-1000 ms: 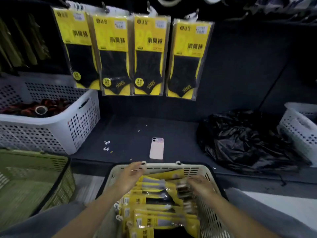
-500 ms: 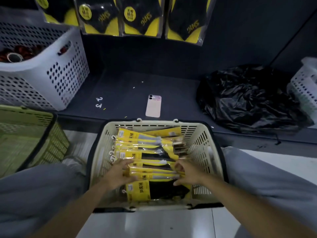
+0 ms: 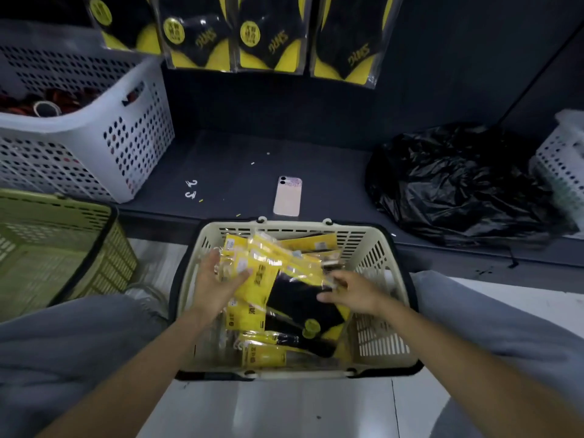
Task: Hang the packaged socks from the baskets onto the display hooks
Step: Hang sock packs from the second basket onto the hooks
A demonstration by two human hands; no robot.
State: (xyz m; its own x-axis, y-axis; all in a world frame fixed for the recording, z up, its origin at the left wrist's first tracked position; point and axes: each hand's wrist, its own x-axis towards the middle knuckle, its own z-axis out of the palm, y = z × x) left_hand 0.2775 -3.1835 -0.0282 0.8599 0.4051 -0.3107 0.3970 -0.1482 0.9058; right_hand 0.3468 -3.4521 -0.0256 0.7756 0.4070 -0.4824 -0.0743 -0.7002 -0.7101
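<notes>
A: The bundle of sock packs [image 3: 268, 270] sits in the cream basket [image 3: 376, 248], lifted at its far end, between the person's knees. The left hand [image 3: 218, 279] is curled around the yellow header cards at the left, thumb across their face. The right hand [image 3: 354, 292] grips the clear film at the bundle's right edge, fingers bent around it.

B: Which way do they run?

A: Their long axis goes diagonally, headers far-left, black sock toes near-right. The hanger loops seem to be at the header end, but blur hides them. More packs [image 3: 265, 355] lie flat underneath, nearer the person.

B: What could go wrong?

A: The film looks slippery and several packs are held at once, so a loose one may slide out and fall back. Fanned headers could also leave the loops out of line for a hook.

B: And around it?

A: A phone [image 3: 287, 197] lies just beyond the basket. Four hung packs [image 3: 271, 33] dangle above it. A white basket [image 3: 94, 128] and a green basket [image 3: 57, 248] stand left, a black bag [image 3: 458, 184] right.
</notes>
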